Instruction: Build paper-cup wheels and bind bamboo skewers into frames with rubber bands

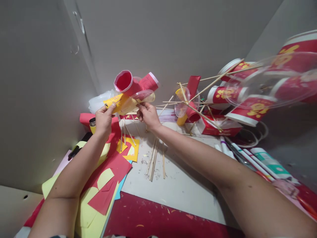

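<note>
My left hand is closed on a yellow printed paper cup, the thumb lying on its side. That cup is part of a cluster with a clear plastic lid and two red paper cups with pale pink rims, held up above the table. My right hand pinches beside the lid's lower edge; what sits between its fingertips is too small to make out. Thin wooden sticks lie on the table below the hands.
At right stands a stick frame with small cups, beside larger red-and-white paper cups and a clear plastic disc. Coloured paper sheets and a yellow bottle with an open metal neck lie left. Markers lie right; grey walls enclose the table.
</note>
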The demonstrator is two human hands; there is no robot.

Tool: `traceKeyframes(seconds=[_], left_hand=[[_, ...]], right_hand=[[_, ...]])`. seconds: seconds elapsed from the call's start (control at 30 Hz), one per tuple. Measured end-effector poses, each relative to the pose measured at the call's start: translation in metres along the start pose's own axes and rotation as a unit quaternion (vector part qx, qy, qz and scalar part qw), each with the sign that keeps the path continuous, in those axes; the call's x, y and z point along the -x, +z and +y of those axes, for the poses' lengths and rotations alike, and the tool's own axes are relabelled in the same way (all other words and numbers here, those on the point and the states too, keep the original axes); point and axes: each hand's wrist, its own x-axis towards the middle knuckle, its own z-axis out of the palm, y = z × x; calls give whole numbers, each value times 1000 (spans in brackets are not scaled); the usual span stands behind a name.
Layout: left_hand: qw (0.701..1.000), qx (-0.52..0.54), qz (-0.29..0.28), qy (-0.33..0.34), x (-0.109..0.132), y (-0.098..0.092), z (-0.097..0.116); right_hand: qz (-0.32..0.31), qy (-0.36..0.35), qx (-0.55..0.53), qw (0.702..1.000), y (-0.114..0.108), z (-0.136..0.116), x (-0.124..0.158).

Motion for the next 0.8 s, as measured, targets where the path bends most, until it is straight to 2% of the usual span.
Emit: traceKeyframes(seconds=[0.17,0.3,0.57,0.8], left_hand=[[999,34,7,-3,7,4,-7],[999,44,-11,-15,12,6,-9],[997,73,-24,-27,13,7,-9],[995,84,-14,-50,11,7,-8]], right_hand=[[-6,-6,-9,1000,-4,9,4],[2,-10,-19,1000,-9,12,4],[14,6,-14,1000,-9,7,6],[8,9,-10,1000,-5,2,9]])
